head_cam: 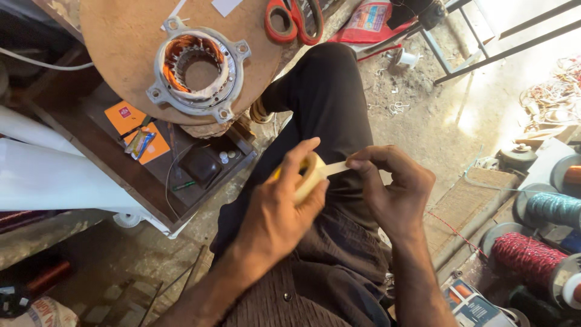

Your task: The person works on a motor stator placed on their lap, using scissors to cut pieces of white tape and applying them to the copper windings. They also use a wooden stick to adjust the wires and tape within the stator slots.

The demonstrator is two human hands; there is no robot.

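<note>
My left hand (279, 212) grips a roll of pale tape (310, 174) over my lap. My right hand (393, 191) pinches the loose end of the tape strip (336, 169), drawn a short way off the roll. Both hands are above my dark trousers (327, 103). On the round wooden board (121, 42) at the upper left lies a motor stator (196, 69) with copper windings and a metal frame.
Orange-handled scissors (295, 21) lie at the board's edge. A wooden drawer tray (151, 151) with small items sits below the board. White tubes (42, 169) are at the left. Spools of red and teal wire (532, 254) stand at the right. A metal frame (484, 48) stands behind.
</note>
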